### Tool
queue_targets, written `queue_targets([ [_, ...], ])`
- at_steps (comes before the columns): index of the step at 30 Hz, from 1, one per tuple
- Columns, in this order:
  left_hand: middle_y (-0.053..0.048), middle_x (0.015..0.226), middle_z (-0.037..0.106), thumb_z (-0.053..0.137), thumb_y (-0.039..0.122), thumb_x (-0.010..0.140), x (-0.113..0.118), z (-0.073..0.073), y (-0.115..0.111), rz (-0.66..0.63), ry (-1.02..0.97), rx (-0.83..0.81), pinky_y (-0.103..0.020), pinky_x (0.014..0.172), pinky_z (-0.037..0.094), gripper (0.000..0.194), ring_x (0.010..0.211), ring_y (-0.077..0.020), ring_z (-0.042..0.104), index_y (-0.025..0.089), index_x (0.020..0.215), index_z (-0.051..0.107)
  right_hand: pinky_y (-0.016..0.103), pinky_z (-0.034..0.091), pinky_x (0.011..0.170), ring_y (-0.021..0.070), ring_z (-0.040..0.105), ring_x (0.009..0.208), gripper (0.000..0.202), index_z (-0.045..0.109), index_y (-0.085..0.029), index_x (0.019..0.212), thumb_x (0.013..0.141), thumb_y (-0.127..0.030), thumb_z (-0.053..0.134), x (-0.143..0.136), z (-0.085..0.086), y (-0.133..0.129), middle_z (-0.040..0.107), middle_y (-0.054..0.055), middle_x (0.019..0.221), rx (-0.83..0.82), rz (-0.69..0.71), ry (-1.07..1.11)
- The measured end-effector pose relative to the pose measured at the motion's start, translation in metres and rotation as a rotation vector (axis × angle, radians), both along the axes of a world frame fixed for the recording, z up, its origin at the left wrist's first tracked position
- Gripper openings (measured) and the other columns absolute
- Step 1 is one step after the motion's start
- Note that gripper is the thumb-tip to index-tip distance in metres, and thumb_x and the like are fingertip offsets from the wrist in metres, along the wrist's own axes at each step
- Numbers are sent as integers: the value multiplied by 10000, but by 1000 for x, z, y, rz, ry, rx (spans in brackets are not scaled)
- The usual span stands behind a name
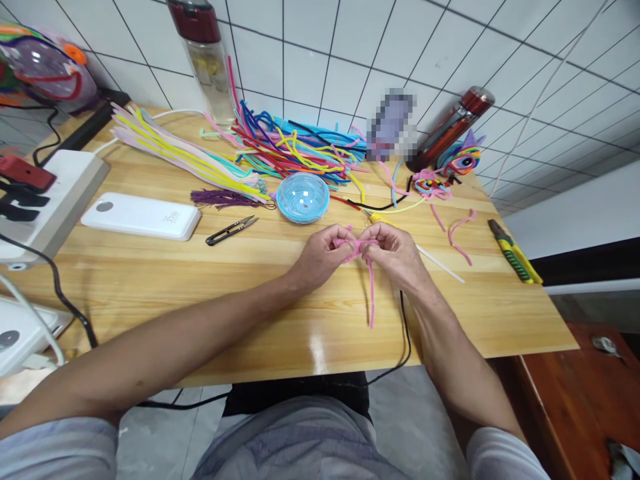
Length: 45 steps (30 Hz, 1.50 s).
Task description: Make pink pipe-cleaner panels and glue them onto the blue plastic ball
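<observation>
Near the middle of the wooden table (pixel 280 307), a piece of twisted pink pipe cleaner (pixel 371 293) is held between my two hands. My left hand (pixel 325 255) pinches its left side. My right hand (pixel 393 252) pinches its right side, close beside the left fingertips. One pink end hangs down below the right fingers toward the table's front edge. The fingers partly hide the looped pink part. A yellow-handled tool (pixel 381 219) lies just behind my right hand, and a blue bowl (pixel 303 198) stands behind my left hand.
Colourful pipe cleaners (pixel 300 150) lie along the tiled wall between a clear bottle (pixel 207 73) and a red flask (pixel 453 127). Black snips (pixel 230 231) and a white power bank (pixel 141 216) lie to the left. Pliers (pixel 515 253) rest at the right edge. A black cable hangs over the front edge.
</observation>
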<state>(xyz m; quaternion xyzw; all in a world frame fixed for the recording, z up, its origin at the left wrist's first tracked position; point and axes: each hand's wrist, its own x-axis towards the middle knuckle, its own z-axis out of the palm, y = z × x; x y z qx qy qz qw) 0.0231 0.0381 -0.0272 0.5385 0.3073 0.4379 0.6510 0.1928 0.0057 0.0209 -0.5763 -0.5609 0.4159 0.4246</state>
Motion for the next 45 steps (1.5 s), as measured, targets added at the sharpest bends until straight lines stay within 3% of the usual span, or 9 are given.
queue_targets([
  [9,47,637,622,783,411,817,0,1,-1,-2,8,-5,-306,742,473,250,629,-113,517,189,817,668,276,401,571,117,502,577,106,674,-216,768,677,-265,697,0,-1,1,627,-35,654,-9,-10,-17],
  [17,31,726,628,778,363,803,0,4,1,91,-71,-17,-273,700,449,227,680,-113,533,187,819,636,256,422,570,104,530,569,344,634,-222,863,655,-345,878,6,0,2,644,-52,686,-74,-12,72],
  [21,-7,812,693,799,422,810,1,5,1,44,-85,-73,-274,696,476,299,726,-131,598,179,926,668,256,420,569,98,518,555,319,641,-218,865,692,-346,877,3,0,1,626,-56,666,-59,11,59],
  [25,3,789,673,807,465,810,0,3,2,22,-70,-54,-270,701,482,324,714,-122,581,181,863,661,255,418,565,95,505,554,288,647,-217,854,694,-332,857,1,-1,0,619,-56,658,-53,30,62],
  [31,-26,888,738,802,460,832,0,1,1,13,-85,-70,-266,725,502,345,773,-132,627,171,991,699,250,409,549,103,513,538,236,655,-219,857,675,-288,789,4,-2,3,624,-57,630,-53,-30,70],
  [37,-17,832,722,844,532,804,2,-3,3,-25,-92,-24,-280,730,501,409,743,-128,614,174,882,663,247,393,526,91,483,507,215,654,-211,791,655,-299,794,5,-4,5,605,-60,598,-70,-47,90],
  [42,-33,878,747,849,498,815,2,-5,3,-11,-93,-35,-272,699,496,415,749,-133,640,166,1009,693,249,408,524,96,492,513,213,669,-210,785,683,-324,817,6,-4,4,611,-54,594,-59,-43,64],
  [45,-30,861,742,844,493,822,1,-6,3,-16,-104,-32,-272,697,500,401,738,-130,642,166,982,676,246,412,517,92,483,504,233,665,-212,783,688,-336,839,5,-3,4,599,-60,583,-57,-32,64],
])
